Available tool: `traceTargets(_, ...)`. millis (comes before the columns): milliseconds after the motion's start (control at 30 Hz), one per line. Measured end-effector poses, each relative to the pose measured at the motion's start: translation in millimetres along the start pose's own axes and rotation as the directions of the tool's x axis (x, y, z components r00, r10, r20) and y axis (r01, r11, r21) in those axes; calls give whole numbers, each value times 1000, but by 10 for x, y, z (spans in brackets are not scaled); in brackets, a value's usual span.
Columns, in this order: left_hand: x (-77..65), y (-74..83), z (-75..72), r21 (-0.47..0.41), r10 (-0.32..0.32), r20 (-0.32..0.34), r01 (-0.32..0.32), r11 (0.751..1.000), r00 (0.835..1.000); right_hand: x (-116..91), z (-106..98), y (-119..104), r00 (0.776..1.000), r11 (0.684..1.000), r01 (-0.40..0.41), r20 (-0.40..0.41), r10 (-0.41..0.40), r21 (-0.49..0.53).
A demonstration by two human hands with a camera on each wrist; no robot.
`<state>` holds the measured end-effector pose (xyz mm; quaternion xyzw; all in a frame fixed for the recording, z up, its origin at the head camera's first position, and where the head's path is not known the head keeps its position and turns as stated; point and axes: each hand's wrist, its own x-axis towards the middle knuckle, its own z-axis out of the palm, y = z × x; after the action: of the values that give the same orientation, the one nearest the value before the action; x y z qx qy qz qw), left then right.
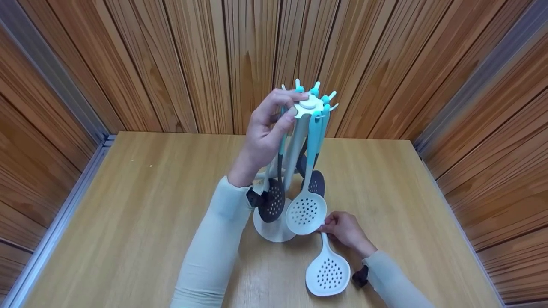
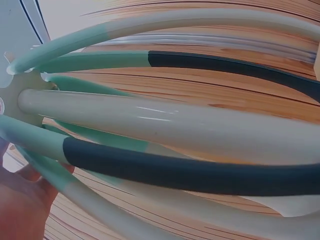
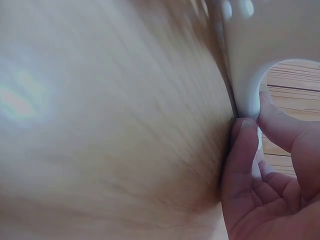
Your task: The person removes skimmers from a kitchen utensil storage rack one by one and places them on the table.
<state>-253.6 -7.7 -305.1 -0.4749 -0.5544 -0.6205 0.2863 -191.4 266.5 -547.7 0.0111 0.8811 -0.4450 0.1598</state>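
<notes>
A white utensil stand (image 1: 295, 154), hung with turquoise-handled kitchen tools, stands mid-table. My left hand (image 1: 270, 126) grips its round hooked top (image 1: 309, 104), thumb and fingers at the rim; in the left wrist view part of that hand (image 2: 22, 207) shows beside the handles. On the table in front of the stand lies a white skimmer (image 1: 328, 273), its holed head toward me. My right hand (image 1: 346, 231) pinches its neck between thumb and fingers, as the right wrist view of the skimmer (image 3: 247, 90) shows. The hanging white slotted spoon (image 1: 306, 212) hides the rest of its handle.
Dark perforated tools (image 1: 272, 201) hang on the stand's left side and another dark slotted tool (image 1: 317, 184) behind. The stand's round base (image 1: 274, 231) rests on the wooden table (image 1: 162, 222). Wood-panelled walls (image 1: 248, 64) close in the back and both sides.
</notes>
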Motion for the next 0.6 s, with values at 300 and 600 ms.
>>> traceTargets(300, -11, -2, 22, -3, -46, -44, 46, 999, 998, 21, 3, -30, 999, 999, -37, -2, 37, 7)
traceTargets(600, 1, 25, 55, 37, -76, -92, 80, 996, 993, 7, -2, -22, 999, 999, -44, 9, 44, 22)
